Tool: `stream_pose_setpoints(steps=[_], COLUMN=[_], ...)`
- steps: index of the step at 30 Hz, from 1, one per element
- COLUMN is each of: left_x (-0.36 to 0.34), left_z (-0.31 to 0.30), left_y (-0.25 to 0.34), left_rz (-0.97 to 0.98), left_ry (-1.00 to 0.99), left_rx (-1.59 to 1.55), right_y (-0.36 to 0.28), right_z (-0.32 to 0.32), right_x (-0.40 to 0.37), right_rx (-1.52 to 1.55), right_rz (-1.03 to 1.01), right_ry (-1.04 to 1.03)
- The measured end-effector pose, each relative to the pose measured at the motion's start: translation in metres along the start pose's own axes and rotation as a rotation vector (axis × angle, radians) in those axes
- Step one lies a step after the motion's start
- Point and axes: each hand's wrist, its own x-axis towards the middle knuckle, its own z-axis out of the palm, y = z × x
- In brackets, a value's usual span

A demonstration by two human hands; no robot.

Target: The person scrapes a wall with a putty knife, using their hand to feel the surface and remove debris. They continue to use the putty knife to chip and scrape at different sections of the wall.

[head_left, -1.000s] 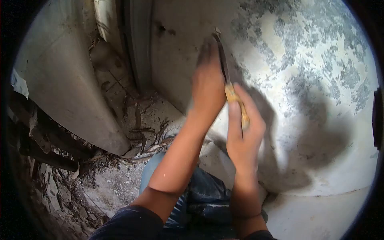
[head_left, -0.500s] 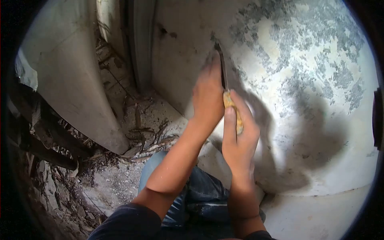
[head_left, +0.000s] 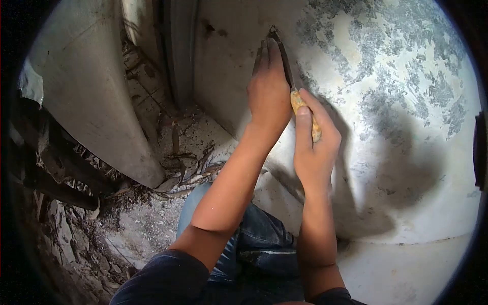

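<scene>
My right hand is closed round the worn yellow handle of a scraper. Its long dark metal blade is seen nearly edge-on and tilts up and left, with the tip against a pale wall panel. My left hand lies flat beside the blade, fingers stretched out towards the tip and touching its left side. A small rough dark spot shows on the panel right at the tip. The left palm is hidden.
Grey, mottled patches cover the panel's bright right part. A curved pale panel stands at the left, near dark beams. Flakes and debris litter the floor. My jeans-clad knee is below my arms.
Both hands have moved up with the scraper, the right one also slightly to the right. The blade's tip now sits higher on the panel.
</scene>
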Motion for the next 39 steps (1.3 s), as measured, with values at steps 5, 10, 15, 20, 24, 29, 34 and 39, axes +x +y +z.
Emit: stream_pose_setpoints(steps=[5,10,15,20,24,29,34,39], left_x=[-0.002,0.002,0.01,-0.001,0.014,0.01,0.018,0.019], left_z=[0.009,0.001,0.015,0.004,0.017,0.002,0.016,0.004], left_y=[-0.006,-0.004,-0.012,-0.003,-0.016,-0.004,-0.019,-0.019], left_rz=[0.089,0.044,0.095,0.085,0.108,0.128,0.17,0.204], left_ry=[0.095,0.018,0.146,0.064,0.139,0.156,0.161,0.216], left_rx=[-0.003,0.009,0.021,0.057,0.033,0.022,0.015,-0.065], right_y=[0.0,-0.008,-0.004,-0.008,0.011,0.0,0.011,-0.002], right_z=[0.004,0.002,0.003,-0.002,0.012,0.002,0.017,0.019], right_x=[-0.007,0.001,0.005,-0.006,0.013,0.013,0.002,0.011], right_rx=[-0.009,-0.014,0.002,-0.015,-0.011,-0.06,0.033,0.021], right_rz=[-0.052,0.032,-0.005,-0.017,-0.123,-0.14,-0.156,-0.119], right_ry=[0.037,-0.013,0.0,0.003,0.061,0.01,0.12,0.066])
